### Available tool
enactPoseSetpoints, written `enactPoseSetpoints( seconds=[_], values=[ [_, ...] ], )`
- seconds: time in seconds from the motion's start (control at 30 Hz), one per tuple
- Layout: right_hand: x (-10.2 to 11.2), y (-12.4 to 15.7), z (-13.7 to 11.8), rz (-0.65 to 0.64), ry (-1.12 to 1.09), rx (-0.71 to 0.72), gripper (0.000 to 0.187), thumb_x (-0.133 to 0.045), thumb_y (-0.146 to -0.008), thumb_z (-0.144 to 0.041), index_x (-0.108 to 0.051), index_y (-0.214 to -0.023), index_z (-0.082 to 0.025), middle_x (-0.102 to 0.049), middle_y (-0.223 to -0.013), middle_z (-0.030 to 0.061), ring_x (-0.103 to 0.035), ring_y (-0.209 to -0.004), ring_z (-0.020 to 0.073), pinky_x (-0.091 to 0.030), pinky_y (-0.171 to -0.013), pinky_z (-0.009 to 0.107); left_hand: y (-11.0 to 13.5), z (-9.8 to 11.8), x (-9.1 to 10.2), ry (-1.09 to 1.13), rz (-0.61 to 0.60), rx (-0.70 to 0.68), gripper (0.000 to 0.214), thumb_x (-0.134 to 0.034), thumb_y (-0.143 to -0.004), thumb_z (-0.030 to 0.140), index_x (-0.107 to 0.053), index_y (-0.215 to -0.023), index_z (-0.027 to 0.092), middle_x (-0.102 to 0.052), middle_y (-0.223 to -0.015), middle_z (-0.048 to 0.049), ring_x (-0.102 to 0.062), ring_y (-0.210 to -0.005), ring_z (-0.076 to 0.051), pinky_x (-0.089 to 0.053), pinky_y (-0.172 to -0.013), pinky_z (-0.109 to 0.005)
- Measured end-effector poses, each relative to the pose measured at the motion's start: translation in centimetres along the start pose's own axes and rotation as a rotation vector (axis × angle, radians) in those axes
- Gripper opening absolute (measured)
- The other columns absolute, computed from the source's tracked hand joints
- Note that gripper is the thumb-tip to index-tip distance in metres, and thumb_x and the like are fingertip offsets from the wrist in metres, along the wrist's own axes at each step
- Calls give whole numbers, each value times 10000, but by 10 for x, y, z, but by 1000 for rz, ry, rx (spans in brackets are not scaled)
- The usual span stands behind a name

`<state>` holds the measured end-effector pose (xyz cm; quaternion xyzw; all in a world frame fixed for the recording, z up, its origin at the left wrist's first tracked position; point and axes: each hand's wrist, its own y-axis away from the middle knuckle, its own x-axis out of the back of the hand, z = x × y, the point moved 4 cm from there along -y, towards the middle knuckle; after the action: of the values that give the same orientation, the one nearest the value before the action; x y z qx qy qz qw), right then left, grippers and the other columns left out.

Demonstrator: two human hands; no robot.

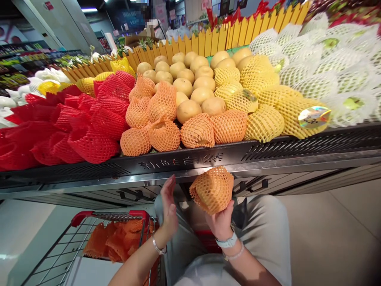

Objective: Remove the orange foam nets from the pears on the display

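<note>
In my right hand (222, 219) is a round fruit in an orange foam net sleeve (212, 190), held up from below in front of the display's edge. Some of the tan fruit shows faintly through the mesh. To its left my left hand (170, 208) is raised with the fingers stretched out, apart from the fruit and holding nothing. On the display ahead, several orange-netted fruits (164, 134) line the front. Behind them sit several bare tan pears (188, 110).
A shopping cart (81, 216) at the lower left holds a heap of orange foam nets (119, 238). Red-netted fruits (98, 131) lie left on the display, yellow-netted ones (264, 123) and white-netted ones (321, 75) right. A black rail (190, 157) edges the front; a yellow picket fence (208, 41) stands behind.
</note>
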<state>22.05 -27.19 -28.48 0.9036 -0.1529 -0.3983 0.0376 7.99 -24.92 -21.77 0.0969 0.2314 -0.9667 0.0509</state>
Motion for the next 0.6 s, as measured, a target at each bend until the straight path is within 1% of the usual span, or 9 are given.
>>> enactPoseSetpoints(
  seconds=[0.07,0.13,0.2,0.3,0.37,0.47,0.53,0.6],
  values=[
    [-6,5,-6,-30,-7,10,835,-274,-743,-835,-273,-1447,-386,-480,-1418,36,-494,-1256,281,-442,-981,494,0,-1,-27,108,-78,60,630,-457,-801,672,-493,-1278,260,-496,-1364,-94,-436,-1280,-295,-314,-1094,-463],
    [-9,10,-11,-34,27,42,815,-272,-761,-820,-288,-1440,-370,-489,-1409,45,-498,-1253,275,-447,-986,478,2,3,-54,202,-90,104,634,-406,-819,677,-498,-1265,237,-532,-1318,-104,-468,-1244,-295,-334,-1080,-450],
    [-8,13,-17,-13,71,123,828,-358,-752,-803,-272,-1440,-352,-477,-1417,62,-501,-1248,278,-454,-985,466,7,8,-77,293,-34,151,586,-379,-840,646,-525,-1219,224,-563,-1267,-100,-497,-1208,-285,-362,-1062,-426],
    [-6,16,-31,31,142,267,985,-589,-660,-751,-199,-1452,-315,-450,-1424,110,-511,-1223,306,-454,-982,472,15,11,-103,390,65,260,506,-379,-851,581,-535,-1187,237,-564,-1276,-85,-512,-1199,-270,-403,-1034,-395],
    [-5,18,-41,43,204,308,1072,-713,-597,-679,-182,-1444,-294,-478,-1386,137,-538,-1182,316,-455,-979,478,18,10,-112,420,128,332,457,-411,-845,535,-537,-1177,246,-572,-1275,-72,-530,-1182,-256,-427,-1009,-374],
    [-4,18,-51,6,274,311,1101,-779,-565,-608,-197,-1432,-257,-531,-1313,154,-566,-1139,324,-467,-964,486,19,4,-113,483,262,481,380,-480,-818,459,-573,-1121,249,-623,-1188,-45,-580,-1107,-235,-470,-931,-336],
    [-5,18,-57,-56,343,321,1052,-740,-605,-631,-230,-1433,-230,-536,-1300,157,-546,-1169,334,-462,-973,498,20,-2,-110,566,343,598,356,-527,-781,428,-603,-1074,240,-654,-1110,-38,-616,-1032,-235,-503,-857,-328],
    [-8,18,-66,-136,449,368,938,-634,-689,-682,-293,-1427,-213,-494,-1348,152,-475,-1257,338,-406,-1038,514,23,-8,-106,653,393,704,330,-558,-761,407,-636,-1020,217,-676,-1035,-45,-643,-951,-234,-524,-790,-322]
  ],
)
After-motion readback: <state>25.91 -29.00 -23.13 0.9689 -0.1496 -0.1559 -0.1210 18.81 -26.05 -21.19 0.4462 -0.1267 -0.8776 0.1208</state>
